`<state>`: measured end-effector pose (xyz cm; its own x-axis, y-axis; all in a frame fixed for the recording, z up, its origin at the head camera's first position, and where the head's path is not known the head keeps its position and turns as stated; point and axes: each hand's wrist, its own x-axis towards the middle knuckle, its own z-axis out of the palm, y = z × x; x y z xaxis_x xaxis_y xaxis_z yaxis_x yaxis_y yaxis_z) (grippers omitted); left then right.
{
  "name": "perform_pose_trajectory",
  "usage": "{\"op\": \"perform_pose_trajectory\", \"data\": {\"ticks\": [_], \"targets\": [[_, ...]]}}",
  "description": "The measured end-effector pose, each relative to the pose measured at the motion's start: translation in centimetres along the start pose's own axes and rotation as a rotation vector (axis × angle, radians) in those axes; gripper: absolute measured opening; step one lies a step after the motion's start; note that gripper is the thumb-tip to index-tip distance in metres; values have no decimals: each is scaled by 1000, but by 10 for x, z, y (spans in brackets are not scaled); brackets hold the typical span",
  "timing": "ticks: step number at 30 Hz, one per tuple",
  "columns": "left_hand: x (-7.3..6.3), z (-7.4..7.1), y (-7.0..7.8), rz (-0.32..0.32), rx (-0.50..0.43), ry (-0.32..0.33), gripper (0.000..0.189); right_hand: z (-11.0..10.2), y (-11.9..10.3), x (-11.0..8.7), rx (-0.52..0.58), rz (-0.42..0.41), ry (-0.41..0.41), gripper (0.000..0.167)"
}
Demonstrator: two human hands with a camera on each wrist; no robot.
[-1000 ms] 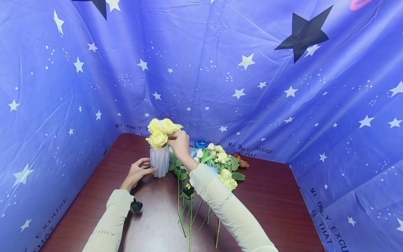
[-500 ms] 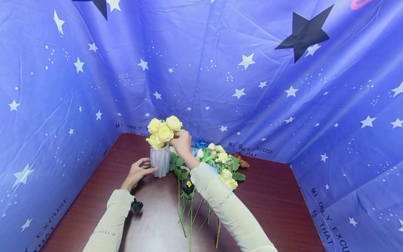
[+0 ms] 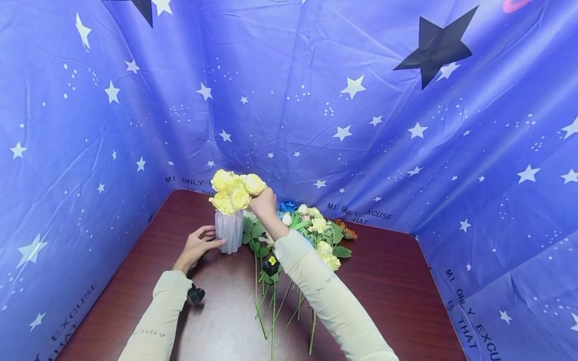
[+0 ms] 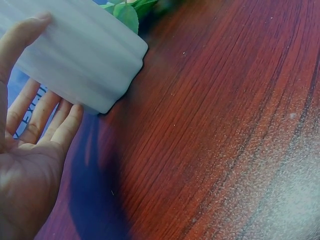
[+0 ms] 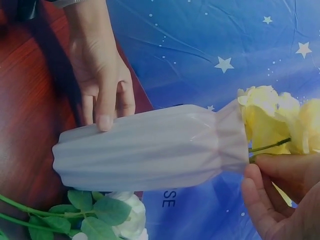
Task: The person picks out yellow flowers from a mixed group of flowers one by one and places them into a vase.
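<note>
A pale ribbed vase (image 3: 230, 233) stands upright on the table, with a cluster of yellow flowers (image 3: 223, 201) at its mouth. My left hand (image 3: 198, 245) holds the vase low on its left side. In the left wrist view, its thumb lies on one side of the vase (image 4: 82, 52) and the fingers on the other. At the rim, my right hand (image 3: 266, 205) pinches the stem of a yellow flower (image 3: 254, 184). A short piece of green stem (image 5: 272, 145) shows beside the fingertips in the right wrist view. Inside the vase, the stems are hidden.
Right of the vase lies a pile of loose flowers (image 3: 318, 225) in blue, white, yellow and orange, their long green stems (image 3: 273, 321) pointing toward the front. A starry blue cloth (image 3: 289, 100) hangs around the reddish-brown table (image 3: 388, 301).
The flower in my right hand first rose above the cluster, then came down a little and to the right. My right hand shifted slightly rightward. The left hand and vase stayed put.
</note>
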<state>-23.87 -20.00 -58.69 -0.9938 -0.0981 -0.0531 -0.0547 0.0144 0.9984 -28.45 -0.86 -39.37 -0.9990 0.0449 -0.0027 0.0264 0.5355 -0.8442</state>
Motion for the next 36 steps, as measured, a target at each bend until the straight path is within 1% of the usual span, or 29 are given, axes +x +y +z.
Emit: {"op": "perform_pose_trajectory", "data": {"ticks": [2,4,8,12,16,21,24,25,28,32,36], "targets": [[0,0,0,2,11,-2,64,-1,1,0,-4,11,3,34],[0,0,1,-5,10,3,64,-1,3,0,10,20,-11,32],[0,0,1,-14,23,1,65,-1,8,1,91,38,-41,32],[-1,0,1,-19,31,0,65,-2,12,2,142,60,-55,32],[-1,0,2,-14,33,-1,65,-4,16,2,148,81,-86,33],[0,-1,1,-19,30,-7,66,-5,22,3,102,107,-125,32],[-1,-1,2,-19,42,-12,68,-5,26,5,104,121,-149,26],[-1,-1,2,-19,44,-12,68,-6,27,6,101,123,-159,24],[-1,-1,2,-22,43,-10,68,-8,32,6,128,111,-196,25],[-1,-1,2,-23,41,-6,67,-17,35,4,187,81,-262,37],[0,-1,1,-12,42,-5,66,-30,36,5,228,64,-299,31]]}}
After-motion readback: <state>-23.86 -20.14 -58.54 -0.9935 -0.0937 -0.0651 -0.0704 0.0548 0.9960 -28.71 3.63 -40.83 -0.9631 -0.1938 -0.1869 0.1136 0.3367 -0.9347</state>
